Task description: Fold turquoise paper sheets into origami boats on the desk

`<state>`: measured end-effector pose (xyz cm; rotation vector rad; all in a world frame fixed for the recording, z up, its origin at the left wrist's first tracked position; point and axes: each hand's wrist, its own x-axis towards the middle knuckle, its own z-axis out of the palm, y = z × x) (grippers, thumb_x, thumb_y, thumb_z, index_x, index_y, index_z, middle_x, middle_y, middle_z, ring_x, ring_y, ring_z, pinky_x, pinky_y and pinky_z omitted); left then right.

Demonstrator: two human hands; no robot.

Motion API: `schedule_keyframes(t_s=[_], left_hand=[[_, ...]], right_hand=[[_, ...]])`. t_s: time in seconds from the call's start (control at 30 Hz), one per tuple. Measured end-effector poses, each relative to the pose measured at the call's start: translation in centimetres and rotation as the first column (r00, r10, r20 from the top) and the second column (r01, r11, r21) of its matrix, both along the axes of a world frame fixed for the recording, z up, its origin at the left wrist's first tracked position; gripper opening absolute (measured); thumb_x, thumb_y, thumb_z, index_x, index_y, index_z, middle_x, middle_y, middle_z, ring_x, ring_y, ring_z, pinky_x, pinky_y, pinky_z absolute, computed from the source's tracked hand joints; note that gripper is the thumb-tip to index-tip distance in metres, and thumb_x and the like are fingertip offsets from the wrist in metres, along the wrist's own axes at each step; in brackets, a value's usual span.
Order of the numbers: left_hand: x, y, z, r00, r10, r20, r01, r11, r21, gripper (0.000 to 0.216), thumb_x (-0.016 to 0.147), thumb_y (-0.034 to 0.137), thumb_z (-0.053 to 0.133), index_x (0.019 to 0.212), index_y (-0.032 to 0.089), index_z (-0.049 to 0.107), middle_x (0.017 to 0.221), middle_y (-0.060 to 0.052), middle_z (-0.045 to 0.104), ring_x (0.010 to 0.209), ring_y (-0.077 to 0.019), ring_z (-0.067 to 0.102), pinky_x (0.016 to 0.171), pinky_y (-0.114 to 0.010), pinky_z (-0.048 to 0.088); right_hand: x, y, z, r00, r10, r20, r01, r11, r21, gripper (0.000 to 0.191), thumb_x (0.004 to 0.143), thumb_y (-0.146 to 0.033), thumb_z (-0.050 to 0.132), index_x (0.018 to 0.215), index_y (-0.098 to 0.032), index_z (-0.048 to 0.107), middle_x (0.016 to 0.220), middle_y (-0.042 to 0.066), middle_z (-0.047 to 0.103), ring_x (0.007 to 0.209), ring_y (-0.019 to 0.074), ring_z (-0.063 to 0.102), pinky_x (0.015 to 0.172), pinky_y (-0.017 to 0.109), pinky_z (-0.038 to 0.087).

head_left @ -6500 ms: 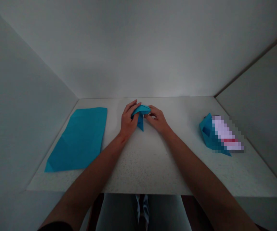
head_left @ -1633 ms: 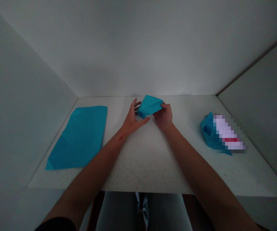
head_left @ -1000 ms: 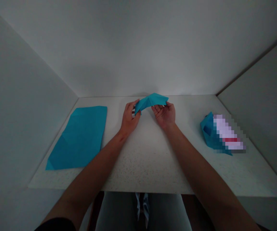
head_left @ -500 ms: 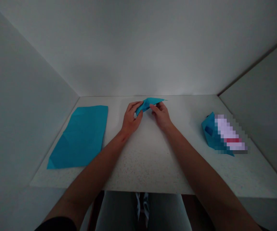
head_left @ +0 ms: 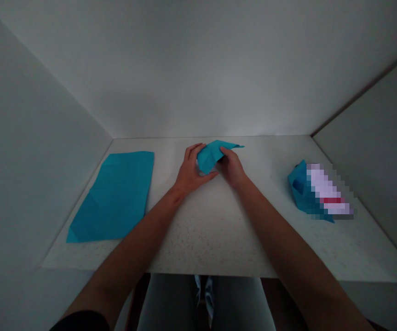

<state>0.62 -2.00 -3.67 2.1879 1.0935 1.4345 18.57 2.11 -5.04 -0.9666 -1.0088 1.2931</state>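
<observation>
A folded piece of blue paper [head_left: 209,157] is held above the back middle of the table, its flat face toward me and a thin point sticking out to the right. My left hand [head_left: 192,169] cups the paper's left side, fingertips at its upper left edge, with the thumb stretched below it. My right hand [head_left: 232,165] pinches the paper near its middle, thumb on the front face; its other fingers are mostly hidden behind and under the paper.
A flat, creased blue sheet [head_left: 118,197] lies on the table [head_left: 201,230] at the left, partly under my left forearm. On the right sits another folded blue paper piece [head_left: 300,193], partly covered by a pixelated patch. White walls enclose the back and sides.
The folded paper has turned so more of its face shows. My right thumb has shifted onto its front, and my left thumb has come off the paper and stretched rightward below it.
</observation>
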Motion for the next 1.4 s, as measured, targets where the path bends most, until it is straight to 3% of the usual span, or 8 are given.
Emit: schedule_keyframes(t_s=[0.1, 0.23, 0.37, 0.6, 0.9, 1.1, 1.27, 1.4], left_hand=[[0.1, -0.1, 0.1, 1.0, -0.008, 0.009, 0.008, 1.0, 0.006, 0.095, 0.08, 0.059, 0.095, 0.158, 0.029, 0.049, 0.155, -0.016, 0.053, 0.147, -0.0356, 0.056, 0.122, -0.056, 0.052], [0.2, 0.0, 0.0, 0.989, 0.083, 0.122, -0.068, 0.99, -0.124, 0.055, 0.099, 0.06, 0.075, 0.142, 0.028, 0.061, 0.14, -0.013, 0.066, 0.126, -0.0273, 0.069, 0.101, -0.044, 0.064], [-0.2, 1.1, -1.3, 0.909, 0.249, 0.334, -0.132, 0.932, -0.337, 0.043, 0.109, 0.065, 0.053, 0.117, 0.025, 0.067, 0.107, -0.008, 0.075, 0.092, -0.021, 0.076, 0.081, -0.036, 0.066], [-1.1, 2.9, -3.2, 0.792, 0.418, 0.445, -0.199, 0.866, -0.459, 0.055, 0.109, 0.069, 0.036, 0.104, 0.024, 0.066, 0.087, -0.008, 0.075, 0.082, -0.0237, 0.078, 0.064, -0.034, 0.063], [-1.1, 2.8, -3.1, 0.842, 0.343, 0.416, -0.179, 0.906, -0.384, 0.072, 0.106, 0.081, 0.031, 0.122, 0.024, 0.071, 0.12, -0.013, 0.079, 0.108, -0.0263, 0.079, 0.083, -0.038, 0.068], [-0.8, 2.1, -1.8, 0.835, 0.301, 0.46, -0.105, 0.909, -0.404, 0.074, 0.106, 0.081, 0.036, 0.138, 0.025, 0.072, 0.137, -0.014, 0.076, 0.123, -0.0305, 0.075, 0.093, -0.043, 0.066], [-0.6, 1.7, -1.1, 0.845, 0.281, 0.454, -0.072, 0.902, -0.425, 0.063, 0.106, 0.074, 0.048, 0.129, 0.023, 0.076, 0.134, -0.013, 0.078, 0.121, -0.028, 0.075, 0.099, -0.042, 0.065], [-0.2, 1.6, -1.1, 0.86, 0.265, 0.436, -0.055, 0.898, -0.436, 0.056, 0.106, 0.07, 0.052, 0.109, 0.021, 0.078, 0.113, -0.011, 0.082, 0.107, -0.0258, 0.077, 0.094, -0.041, 0.066]], right_hand=[[0.0, -0.2, 0.5, 0.998, 0.052, 0.017, -0.052, 0.998, 0.019, 0.064, 0.082, -0.09, 0.068, 0.088, -0.026, 0.068, 0.082, 0.004, 0.073, 0.08, 0.0234, 0.069, 0.07, 0.038, 0.06], [-0.1, -1.1, 1.3, 0.988, 0.132, 0.082, -0.14, 0.985, 0.102, 0.075, 0.087, -0.097, 0.055, 0.109, -0.029, 0.078, 0.096, 0.004, 0.08, 0.078, 0.0205, 0.065, 0.069, 0.035, 0.057], [-0.1, -2.0, 1.8, 0.971, 0.2, 0.131, -0.218, 0.964, 0.149, 0.065, 0.091, -0.08, 0.072, 0.138, -0.034, 0.074, 0.111, 0.003, 0.082, 0.077, 0.0192, 0.064, 0.07, 0.036, 0.059], [0.3, -1.9, 1.7, 0.979, -0.053, 0.195, 0.003, 0.969, 0.246, 0.052, 0.096, -0.053, 0.076, 0.143, -0.035, 0.065, 0.117, 0.005, 0.079, 0.1, 0.0253, 0.071, 0.089, 0.044, 0.063], [1.0, -1.7, 1.2, 0.766, -0.262, 0.588, -0.005, 0.911, 0.413, 0.009, 0.092, -0.033, 0.074, 0.1, -0.029, 0.073, 0.098, 0.006, 0.075, 0.102, 0.03, 0.064, 0.103, 0.05, 0.051], [1.2, -1.3, 0.8, 0.612, -0.324, 0.722, -0.054, 0.893, 0.447, 0.027, 0.09, -0.028, 0.074, 0.116, -0.025, 0.074, 0.1, 0.007, 0.074, 0.101, 0.031, 0.065, 0.099, 0.05, 0.049], [0.6, -2.2, 1.5, 0.445, -0.385, 0.809, -0.092, 0.879, 0.469, 0.03, 0.095, -0.031, 0.073, 0.124, -0.024, 0.074, 0.11, 0.011, 0.075, 0.109, 0.0342, 0.063, 0.098, 0.051, 0.046], [0.2, -3.0, 2.0, 0.452, -0.408, 0.793, -0.126, 0.851, 0.51, 0.039, 0.101, -0.035, 0.068, 0.139, -0.027, 0.069, 0.124, 0.011, 0.077, 0.115, 0.0348, 0.062, 0.101, 0.051, 0.044]])
